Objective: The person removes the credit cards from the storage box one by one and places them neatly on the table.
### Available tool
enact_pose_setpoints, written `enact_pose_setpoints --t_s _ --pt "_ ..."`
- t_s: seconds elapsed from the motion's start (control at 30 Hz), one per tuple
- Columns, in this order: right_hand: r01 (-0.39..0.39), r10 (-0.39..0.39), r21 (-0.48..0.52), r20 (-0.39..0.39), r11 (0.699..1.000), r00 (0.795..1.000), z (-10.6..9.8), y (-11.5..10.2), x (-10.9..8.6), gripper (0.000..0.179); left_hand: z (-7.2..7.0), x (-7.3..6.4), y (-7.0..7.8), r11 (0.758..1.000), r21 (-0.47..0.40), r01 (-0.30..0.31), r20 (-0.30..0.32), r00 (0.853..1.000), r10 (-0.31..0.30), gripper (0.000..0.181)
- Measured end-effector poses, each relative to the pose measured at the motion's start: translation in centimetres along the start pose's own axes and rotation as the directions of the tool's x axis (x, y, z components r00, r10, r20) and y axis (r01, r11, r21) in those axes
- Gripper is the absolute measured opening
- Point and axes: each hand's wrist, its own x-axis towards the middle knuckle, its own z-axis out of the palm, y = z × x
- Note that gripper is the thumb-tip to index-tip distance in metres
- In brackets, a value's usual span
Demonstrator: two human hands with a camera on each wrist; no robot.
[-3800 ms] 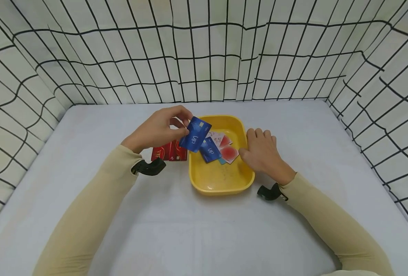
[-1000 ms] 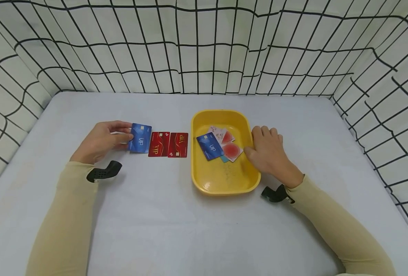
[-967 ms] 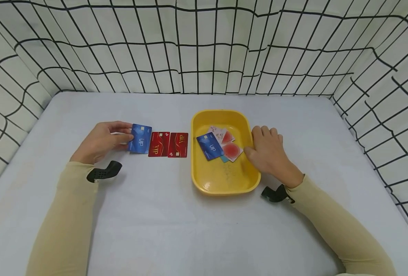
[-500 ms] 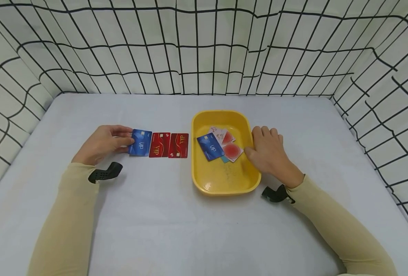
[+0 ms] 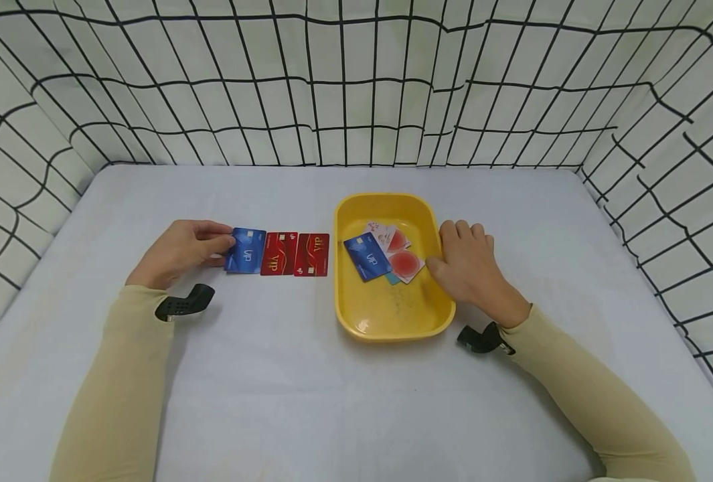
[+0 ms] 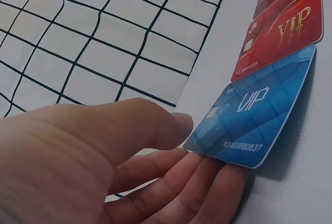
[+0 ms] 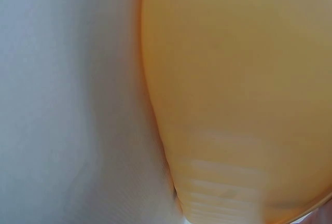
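Note:
My left hand (image 5: 181,249) pinches the left edge of a blue VIP card (image 5: 249,251) between thumb and fingers. In the left wrist view the fingers pass under that blue card (image 6: 254,115), and its near end stands up from the cloth. Right of it, two red VIP cards lie in a row, a nearer red card (image 5: 279,254) and a farther red card (image 5: 312,254). My right hand (image 5: 470,261) grips the right rim of a yellow tray (image 5: 392,321), thumb at the inner edge. The right wrist view shows mostly the tray's outer wall (image 7: 233,79).
Inside the tray lie another blue VIP card (image 5: 366,256) and several overlapping pale cards with red designs, one of them a card with a red circle (image 5: 404,264). White cloth (image 5: 302,402) covers the table. Black-gridded white panels (image 5: 356,100) border its back and sides.
The left hand has carried the blue card from above the tray to the left end of the red row and lowered it slightly. The right hand stays on the tray rim.

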Motion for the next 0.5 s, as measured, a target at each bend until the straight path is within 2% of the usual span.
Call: enact_pose_setpoints --t_s 0.27,0.5 --pt "0.0 0.0 0.003 -0.007 1.0 1.0 -0.28 0.04 -0.03 0.031 -0.35 -0.32 0.42 1.0 0.016 0.021 -0.016 1.0 -0.021 0.065" --pt "0.001 -0.001 -0.002 0.005 1.0 1.0 -0.1 -0.06 -0.01 0.032 -0.23 -0.26 0.37 1.0 0.018 -0.004 -0.078 0.997 0.006 0.066"
